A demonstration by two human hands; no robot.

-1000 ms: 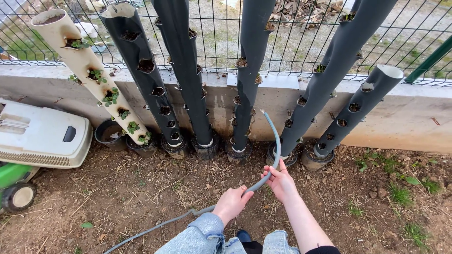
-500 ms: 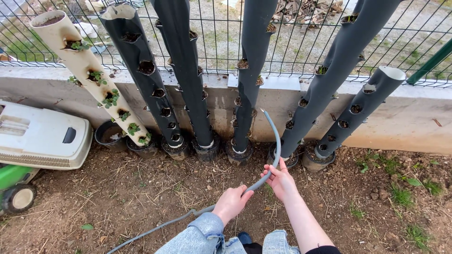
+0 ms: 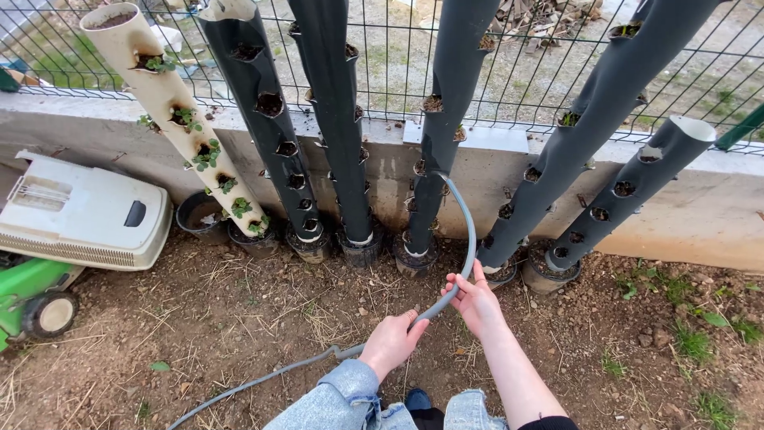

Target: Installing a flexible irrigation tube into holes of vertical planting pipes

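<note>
Denim sleeve at the bottom edge, and out of it comes the left hand (image 3: 391, 341), fingers curled snugly round the grey hose (image 3: 465, 263) where it lifts off the dirt. Just beyond, the right hand (image 3: 476, 301) pinches the same hose higher up, fingers closed on it, steering the bend. From there the hose arcs up and over, its tip at a planting hole low on the middle dark grey pipe (image 3: 446, 119); whether water flows, I cannot tell. So watering looks under way on this tower, with its upper pockets and the two leaning pipes on the right apparently left to reach. Farther left, the cream pipe (image 3: 171, 119) carries green seedlings, a white mower casing (image 3: 76, 211) beside it, the wire fence (image 3: 525, 72) behind.
</note>
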